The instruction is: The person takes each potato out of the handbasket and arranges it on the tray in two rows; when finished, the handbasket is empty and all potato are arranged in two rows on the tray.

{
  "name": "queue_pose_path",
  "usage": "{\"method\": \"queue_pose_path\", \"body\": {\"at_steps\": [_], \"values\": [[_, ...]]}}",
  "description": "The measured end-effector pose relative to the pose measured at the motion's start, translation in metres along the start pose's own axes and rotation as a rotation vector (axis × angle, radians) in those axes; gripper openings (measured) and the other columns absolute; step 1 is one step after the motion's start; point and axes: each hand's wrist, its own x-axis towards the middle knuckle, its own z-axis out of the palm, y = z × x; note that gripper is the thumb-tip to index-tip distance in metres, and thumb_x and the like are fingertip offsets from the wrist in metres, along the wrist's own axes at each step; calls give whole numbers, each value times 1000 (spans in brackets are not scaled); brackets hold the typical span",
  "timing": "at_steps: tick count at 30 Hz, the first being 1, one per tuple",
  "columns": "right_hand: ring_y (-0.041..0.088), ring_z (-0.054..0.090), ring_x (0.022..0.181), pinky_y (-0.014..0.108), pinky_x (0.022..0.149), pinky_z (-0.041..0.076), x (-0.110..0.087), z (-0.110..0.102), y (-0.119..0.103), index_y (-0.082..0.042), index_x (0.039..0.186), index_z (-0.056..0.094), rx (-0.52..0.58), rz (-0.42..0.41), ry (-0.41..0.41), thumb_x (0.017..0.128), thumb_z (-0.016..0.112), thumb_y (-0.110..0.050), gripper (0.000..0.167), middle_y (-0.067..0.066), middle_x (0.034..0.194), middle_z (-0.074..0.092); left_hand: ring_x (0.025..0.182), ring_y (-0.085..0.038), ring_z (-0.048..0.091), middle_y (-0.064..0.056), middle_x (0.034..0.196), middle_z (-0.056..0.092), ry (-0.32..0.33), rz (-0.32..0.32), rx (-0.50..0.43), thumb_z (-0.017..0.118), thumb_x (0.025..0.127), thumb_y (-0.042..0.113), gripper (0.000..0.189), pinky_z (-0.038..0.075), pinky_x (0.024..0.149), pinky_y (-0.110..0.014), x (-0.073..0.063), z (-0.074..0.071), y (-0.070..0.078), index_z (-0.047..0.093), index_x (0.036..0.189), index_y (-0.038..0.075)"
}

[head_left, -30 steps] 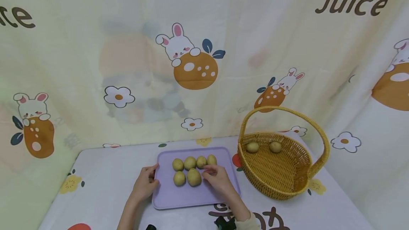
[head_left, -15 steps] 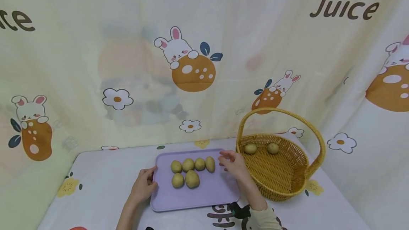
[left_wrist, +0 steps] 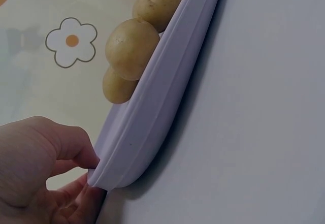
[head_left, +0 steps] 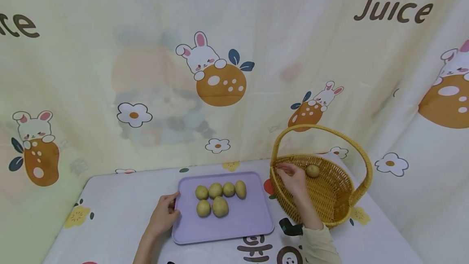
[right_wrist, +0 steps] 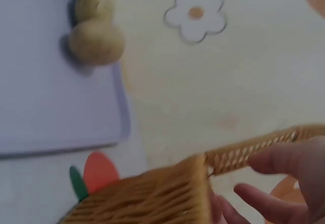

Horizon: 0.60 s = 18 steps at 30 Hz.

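My left hand pinches the left edge of a lilac tray; in the left wrist view, its thumb and fingers are on either side of the rim. Two rows of potatoes lie on the tray, with a longer potato at the right end of the back row. My right hand reaches over the left side of a wicker basket. Its thumb and fingers are apart in the right wrist view, and no potato shows between them. One potato is visible in the basket; the hand covers the spot left of it.
An arched handle spans the basket, which stands right of the tray. A printed cloth covers the table. Behind hangs a curtain with rabbit and flower prints. A dark device is by the right wrist.
My right hand has moved from the tray's back row rightward to the basket, and now hides the basket's left potato. The left hand keeps its hold on the tray; the potatoes there stay put.
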Motion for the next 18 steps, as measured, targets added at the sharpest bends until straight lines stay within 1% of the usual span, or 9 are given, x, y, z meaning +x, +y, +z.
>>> {"method": "queue_pose_path", "body": {"at_steps": [2, 5, 7, 9, 11, 13, 16, 18], "values": [[39, 56, 113, 43, 88, 48, 3, -3, 5, 9, 129, 56, -56, 10, 2, 94, 58, -11, 40, 30, 124, 57, 95, -24, 59, -21, 118, 52, 1, 1, -2, 64, 77, -3, 61, 49, 83, -38, 0, 0, -1, 53, 137, -6], [46, 41, 129, 56, 102, 36, 7, -6, 10, 8, 138, 48, -127, 39, -6, 95, 56, -13, 49, 33, 139, 44, 95, -24, 59, -21, 118, 52, 1, 2, -3, 64, 77, -3, 61, 49, 83, -38, 1, 0, -2, 53, 137, -6], [48, 36, 133, 58, 106, 30, 9, -6, 13, 9, 140, 44, -163, 43, -5, 94, 56, -13, 53, 34, 143, 39, 95, -25, 59, -22, 118, 52, 1, 3, -6, 64, 77, -3, 61, 49, 84, -39, 0, 0, -2, 53, 137, -6], [49, 33, 134, 58, 108, 27, 12, -6, 17, 11, 141, 41, -193, 32, -4, 93, 56, -12, 55, 35, 144, 37, 95, -25, 60, -22, 118, 52, 0, 3, -9, 64, 77, -3, 61, 49, 84, -39, 0, 0, -2, 53, 137, -6], [50, 32, 134, 57, 109, 26, 14, -5, 22, 14, 141, 38, -211, 3, -2, 92, 55, -9, 57, 37, 144, 36, 96, -25, 60, -22, 119, 52, 0, 7, -12, 64, 77, -3, 61, 49, 84, -39, 0, 0, -3, 53, 137, -6], [51, 29, 136, 57, 111, 25, 17, -5, 26, 16, 143, 34, -214, -9, -20, 91, 54, -7, 60, 38, 146, 33, 96, -25, 60, -22, 119, 52, 1, 12, -12, 64, 77, -3, 61, 50, 83, -37, 1, 1, -3, 53, 137, -6], [51, 25, 138, 57, 111, 23, 21, -5, 32, 15, 146, 29, -212, -5, -51, 92, 51, -6, 63, 39, 148, 28, 95, -24, 60, -21, 119, 52, 4, 20, -13, 63, 77, -4, 61, 50, 82, -34, 1, 1, -4, 53, 137, -6], [51, 27, 137, 57, 110, 26, 22, -5, 34, 15, 146, 30, -209, 1, -39, 92, 52, -7, 62, 39, 147, 30, 94, -24, 60, -21, 119, 52, 4, 22, -16, 63, 77, -4, 61, 50, 81, -33, 1, 1, -3, 53, 137, -7]]}}
